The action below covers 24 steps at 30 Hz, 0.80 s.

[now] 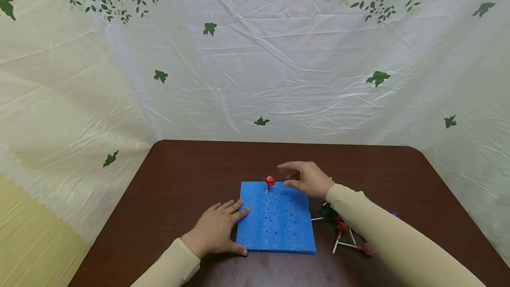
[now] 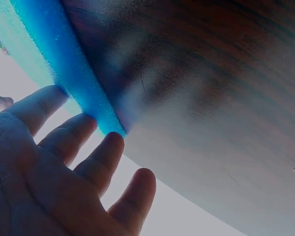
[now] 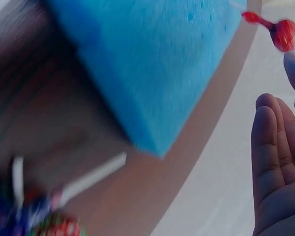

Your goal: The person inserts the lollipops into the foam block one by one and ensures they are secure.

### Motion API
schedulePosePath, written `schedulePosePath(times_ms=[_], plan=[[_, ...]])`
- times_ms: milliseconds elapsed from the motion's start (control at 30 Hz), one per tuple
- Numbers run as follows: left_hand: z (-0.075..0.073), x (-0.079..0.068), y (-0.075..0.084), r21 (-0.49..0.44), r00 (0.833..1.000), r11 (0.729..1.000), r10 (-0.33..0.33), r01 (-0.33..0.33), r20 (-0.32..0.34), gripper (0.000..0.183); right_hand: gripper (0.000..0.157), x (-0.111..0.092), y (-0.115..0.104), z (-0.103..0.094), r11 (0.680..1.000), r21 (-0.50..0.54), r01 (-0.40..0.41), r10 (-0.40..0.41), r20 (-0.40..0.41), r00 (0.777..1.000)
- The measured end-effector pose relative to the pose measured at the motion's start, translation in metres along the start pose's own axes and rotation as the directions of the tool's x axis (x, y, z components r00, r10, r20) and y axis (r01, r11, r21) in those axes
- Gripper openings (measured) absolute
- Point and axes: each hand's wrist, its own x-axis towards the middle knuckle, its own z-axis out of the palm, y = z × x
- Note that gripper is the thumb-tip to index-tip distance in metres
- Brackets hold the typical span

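Note:
A blue foam board [image 1: 275, 229] dotted with small holes lies on the table. One red-wrapped lollipop [image 1: 270, 181] stands in it near the far edge, its white stick down in the foam. My left hand [image 1: 217, 228] rests against the board's left side with fingers spread; in the left wrist view, fingertips [image 2: 115, 140] touch the foam's edge. Just right of the lollipop hovers my right hand [image 1: 308, 179], holding nothing. In the right wrist view, the red lollipop [image 3: 286, 35] is close to the thumb but the fingers [image 3: 264, 142] do not close round it.
Several wrapped lollipops, among them a red one [image 1: 342, 226] and a pink one [image 1: 367, 249], lie right of the board, partly hidden under my right forearm. The dark brown table [image 1: 191, 167] meets a white leaf-patterned curtain [image 1: 259, 79] behind.

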Motion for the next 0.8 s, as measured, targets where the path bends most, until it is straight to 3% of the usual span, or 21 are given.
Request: schedulePosePath(times_ms=[400,800], plan=[[-0.001,-0.001,0.001,0.001,1.0,1.0,0.008,-0.008,-0.003,0.101,0.04,-0.044,0.032,-0.045,0.999,-0.031,-0.028,0.027,-0.032,0.999],[-0.003,-0.004,0.002,-0.013,1.0,1.0,0.007,-0.007,0.004,0.102,0.037,-0.085,0.065,-0.063,0.987,-0.104,-0.12,0.115,-0.056,0.992]])
